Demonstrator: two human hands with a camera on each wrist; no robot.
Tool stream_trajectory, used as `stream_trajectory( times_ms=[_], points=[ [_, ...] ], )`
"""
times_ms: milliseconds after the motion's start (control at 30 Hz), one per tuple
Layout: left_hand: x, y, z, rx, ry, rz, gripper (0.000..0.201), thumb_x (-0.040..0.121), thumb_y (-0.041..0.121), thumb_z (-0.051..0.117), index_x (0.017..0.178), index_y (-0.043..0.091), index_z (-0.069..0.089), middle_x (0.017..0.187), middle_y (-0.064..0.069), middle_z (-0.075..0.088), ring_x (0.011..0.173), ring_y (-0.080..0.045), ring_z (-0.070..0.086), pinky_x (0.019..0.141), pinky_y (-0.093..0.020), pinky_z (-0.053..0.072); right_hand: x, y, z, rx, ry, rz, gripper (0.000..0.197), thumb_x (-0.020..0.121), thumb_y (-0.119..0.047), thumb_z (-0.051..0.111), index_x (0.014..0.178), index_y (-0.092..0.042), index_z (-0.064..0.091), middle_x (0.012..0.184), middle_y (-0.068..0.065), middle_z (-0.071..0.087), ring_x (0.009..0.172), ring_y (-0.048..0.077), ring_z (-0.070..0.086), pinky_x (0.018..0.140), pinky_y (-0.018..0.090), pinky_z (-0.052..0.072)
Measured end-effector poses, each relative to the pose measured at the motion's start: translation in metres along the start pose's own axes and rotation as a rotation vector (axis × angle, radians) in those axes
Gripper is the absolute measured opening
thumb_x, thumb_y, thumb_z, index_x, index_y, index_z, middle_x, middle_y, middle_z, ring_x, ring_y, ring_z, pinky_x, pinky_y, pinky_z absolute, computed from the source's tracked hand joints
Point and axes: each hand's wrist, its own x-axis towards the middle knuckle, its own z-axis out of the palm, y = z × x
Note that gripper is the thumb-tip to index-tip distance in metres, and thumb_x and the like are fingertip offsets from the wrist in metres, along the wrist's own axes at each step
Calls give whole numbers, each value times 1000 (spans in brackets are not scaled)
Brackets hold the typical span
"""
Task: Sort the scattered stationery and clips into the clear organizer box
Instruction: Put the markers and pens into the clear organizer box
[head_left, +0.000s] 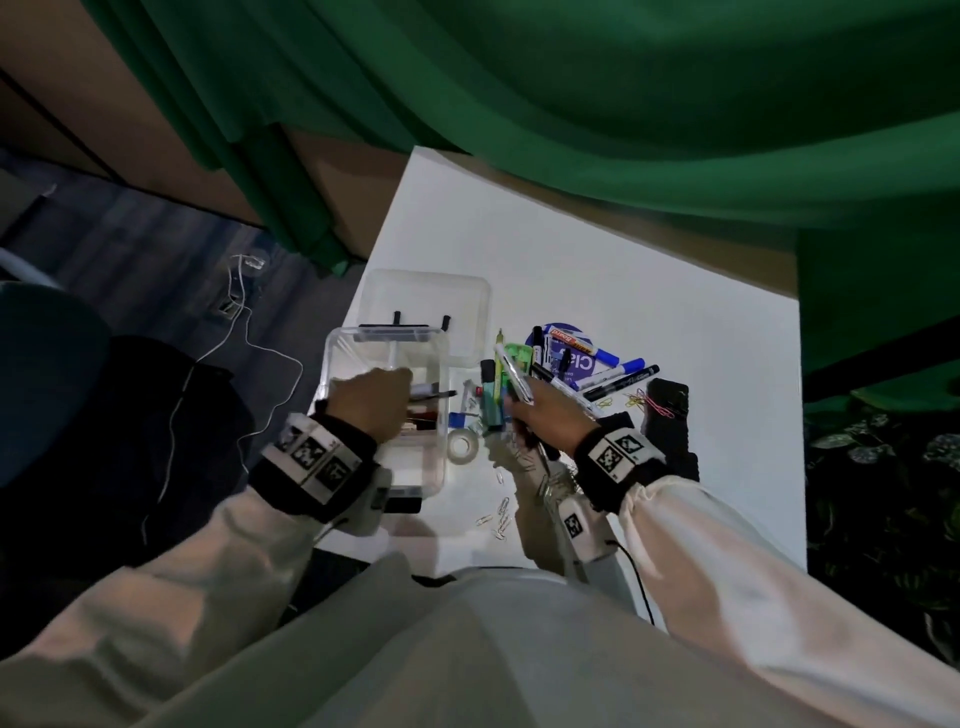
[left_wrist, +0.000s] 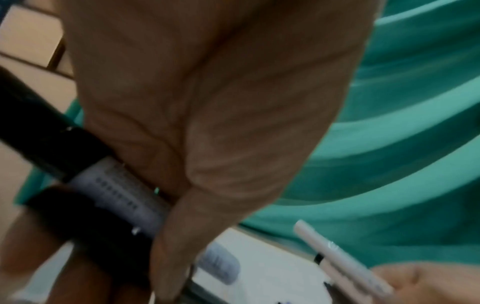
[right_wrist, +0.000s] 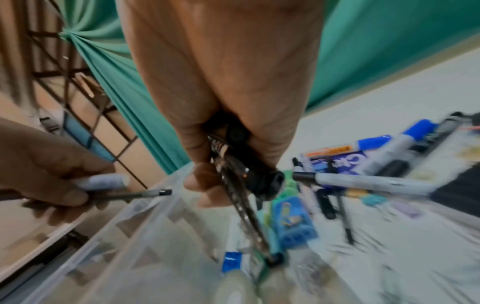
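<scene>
The left hand (head_left: 370, 402) holds two pens (head_left: 434, 393) over the clear box (head_left: 337, 353). Beside it, the right hand (head_left: 548, 418) grips more pens (head_left: 511, 376).

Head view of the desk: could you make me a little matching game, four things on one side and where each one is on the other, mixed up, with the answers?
Things:
1. tape roll
2. silver paper clips
3. box lid
4. bundle of pens

Places:
A. gripped in the right hand
B. flat on the table beyond the clear box
C. on the table just right of the clear box
D. scattered near the table's front edge

Pairs: 1-C, 2-D, 3-B, 4-A
</scene>
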Motion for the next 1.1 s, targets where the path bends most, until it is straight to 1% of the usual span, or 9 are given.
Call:
stream_trajectory(
  times_ms=[67,200,333,433,533,633,733,900,1100],
  points=[
    [6,-28,-4,111,-45,-32,17,92,26,52,105,15,53,111,-9,64,103,-30,62,84,-38,49,8,-21,11,-31,-13,-61,11,101,-17,47,98,-7,50,67,3,56,50,15,55,50,30,52],
    [21,-52,2,207,-97,-1,27,88,37,58,108,20,60,113,-6,66,104,-27,64,84,-36,49,28,-49,35,-171,-39,-147,12,99,-20,48,104,-9,51,75,4,58,61,21,60,63,42,57],
    [25,-34,22,3,-123,119,31,94,39,52,122,29,59,117,-5,66,106,-27,63,85,-36,47,43,-73,56,-206,-3,-239,4,97,-19,51,98,-17,54,79,-4,57,68,16,56,69,37,48],
    [20,-32,25,-161,-44,152,26,93,28,55,118,24,62,116,-6,67,107,-27,63,80,-33,43,51,-84,70,-202,20,-299,11,97,-17,51,106,-15,57,97,4,64,85,20,59,75,32,44],
    [20,-61,21,-321,159,28,16,88,16,56,101,20,66,105,-10,69,97,-31,65,80,-38,52,56,-90,84,-202,29,-354,13,98,-16,50,110,-13,57,103,7,64,90,19,59,73,28,41],
    [26,-91,21,-417,380,-182,25,89,6,51,110,14,59,108,-20,65,97,-39,62,81,-44,52,65,-87,101,-328,-1,-356,15,97,-12,52,110,-7,57,101,12,64,89,25,59,72,29,41],
    [33,-100,28,-492,320,-291,31,93,9,50,124,8,48,113,-27,62,105,-46,58,84,-45,47,71,-81,114,-620,-54,-318,25,92,-7,52,117,-8,57,109,16,65,97,33,62,79,38,51],
    [40,-106,30,-566,268,-297,28,93,13,53,120,6,53,115,-26,63,104,-43,60,87,-43,49,72,-93,129,-1090,-80,-339,20,96,-12,48,110,-8,62,106,10,66,94,28,65,74,35,46],
    [41,-102,33,-481,299,-313,28,93,12,53,120,6,51,113,-28,63,105,-47,57,85,-44,46,76,-94,137,-1179,-103,-352,23,97,-5,46,112,-4,63,108,12,67,98,30,66,72,36,45]
  ],
)
